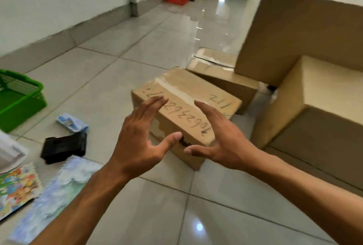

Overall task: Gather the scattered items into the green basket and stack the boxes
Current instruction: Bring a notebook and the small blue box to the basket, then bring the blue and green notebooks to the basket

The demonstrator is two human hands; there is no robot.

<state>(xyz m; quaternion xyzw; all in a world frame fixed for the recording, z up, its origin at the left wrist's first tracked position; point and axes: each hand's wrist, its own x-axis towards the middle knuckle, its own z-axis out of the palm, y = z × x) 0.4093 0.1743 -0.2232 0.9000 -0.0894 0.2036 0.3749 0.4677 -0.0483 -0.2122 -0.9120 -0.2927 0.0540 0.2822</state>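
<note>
Head view: both hands are spread wide, holding nothing. The box (186, 115) lies between left hand (137, 142) and right hand (222, 142), its long side running away from them.

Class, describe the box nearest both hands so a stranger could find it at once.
Start at the big cardboard boxes on the right of the tiled floor. Left of them lie two low boxes; take the nearer box, under the left hand and right hand. Only it has handwritten numbers on top.
</note>
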